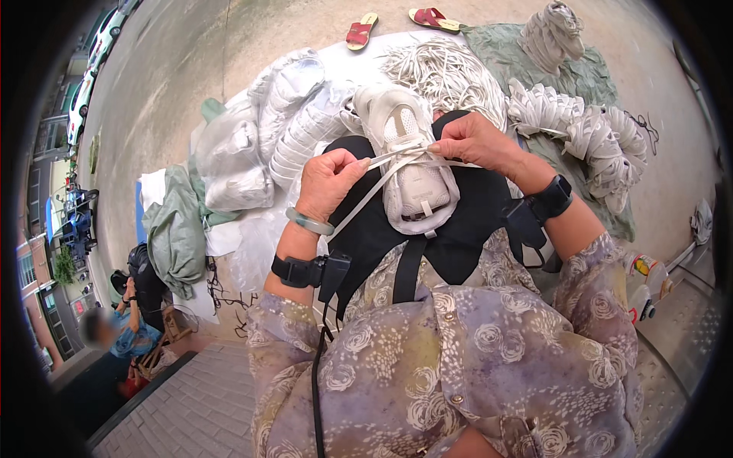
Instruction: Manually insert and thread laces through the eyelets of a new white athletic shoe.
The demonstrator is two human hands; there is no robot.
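A white shoe [421,195] rests on the black apron [481,200] over my lap, its toe pointing away and its heel opening toward me. A white shoelace [366,204] crosses over its tongue, with loose ends hanging to both sides. Left of the shoe, my left hand [330,182] pinches one stretch of lace between thumb and fingertips. My right hand [482,145] is closed on the lace just right of the tongue. Between the two hands the lace is drawn nearly straight.
Beyond the shoe lies a heap of white laces [450,72]. Stacked white shoes [603,141] sit at right on a green sheet [504,47]. Plastic-wrapped shoes [237,164] lie at left. Red sandals [362,32] are at the far edge. Another person [134,332] sits far left.
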